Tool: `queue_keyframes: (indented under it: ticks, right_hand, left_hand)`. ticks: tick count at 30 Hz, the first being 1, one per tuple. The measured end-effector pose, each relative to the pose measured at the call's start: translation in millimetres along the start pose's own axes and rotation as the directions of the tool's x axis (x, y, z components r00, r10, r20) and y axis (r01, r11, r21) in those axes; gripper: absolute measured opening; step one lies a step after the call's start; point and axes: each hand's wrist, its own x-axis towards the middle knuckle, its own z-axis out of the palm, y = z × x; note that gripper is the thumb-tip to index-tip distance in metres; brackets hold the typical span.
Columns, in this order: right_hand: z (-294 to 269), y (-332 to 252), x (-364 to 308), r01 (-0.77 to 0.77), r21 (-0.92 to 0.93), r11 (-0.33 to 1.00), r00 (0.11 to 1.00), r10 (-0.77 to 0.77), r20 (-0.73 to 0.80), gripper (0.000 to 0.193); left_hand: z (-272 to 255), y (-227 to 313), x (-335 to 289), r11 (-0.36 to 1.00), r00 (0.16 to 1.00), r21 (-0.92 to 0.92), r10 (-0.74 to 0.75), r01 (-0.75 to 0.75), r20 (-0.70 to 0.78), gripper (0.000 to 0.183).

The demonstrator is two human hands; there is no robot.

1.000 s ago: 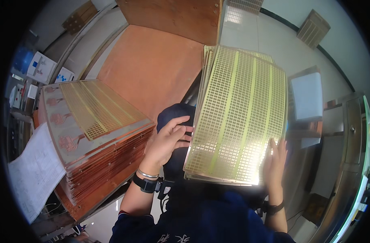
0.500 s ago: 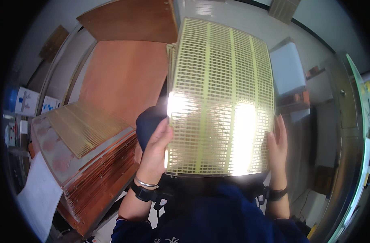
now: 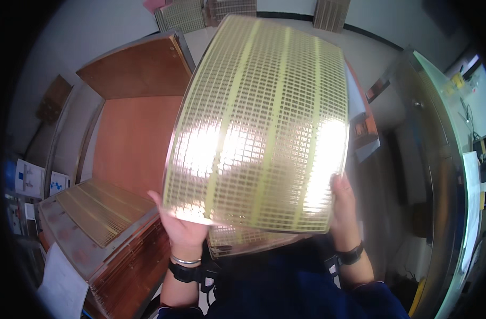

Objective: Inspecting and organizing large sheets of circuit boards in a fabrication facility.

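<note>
A large circuit board panel (image 3: 275,106), yellow-green with rows of shiny metallic pads, is held up tilted in front of me. My left hand (image 3: 181,228) supports its lower left corner, thumb apart at the edge and the other fingers hidden beneath. My right hand (image 3: 344,207) grips the lower right edge, its thumb on the rim and its fingers out of sight behind. Below the near edge another similar panel (image 3: 248,240) shows, close to my lap. Strong glare covers parts of the held panel.
To my left stands a stack of copper-coloured sheets (image 3: 128,271) with a patterned panel (image 3: 102,210) on top and white paper (image 3: 64,284) hanging at its side. Behind it rises a brown board (image 3: 134,69). A metal-fronted bench with a glass-edged top (image 3: 439,98) runs along the right.
The panel has swung leftward and tilted, with its near left corner now over my left palm. A second panel has come into view beneath it. My view has shifted upward.
</note>
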Motion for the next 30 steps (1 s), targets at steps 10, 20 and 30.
queue_keyframes:
  ticks: [10,20,30]
  right_hand:
    - [19.0,29.3,-12.2,-0.131,0.079,0.988,0.971,0.111,0.214,0.051]
    - [-24.2,-23.3,22.5,0.202,0.123,0.972,0.971,-0.215,0.104,0.033]
    - [-61.3,-90.3,-3.7,0.334,-0.403,0.852,0.934,-0.356,0.023,0.042]
  left_hand:
    - [2.6,-34.0,-11.1,0.991,0.994,0.118,-0.072,0.062,0.082,0.054]
    - [-20.2,11.0,0.8,0.956,0.992,0.277,0.113,-0.093,-0.055,0.038]
    - [-31.3,68.1,-7.8,0.795,0.946,0.552,0.323,-0.250,-0.037,0.028]
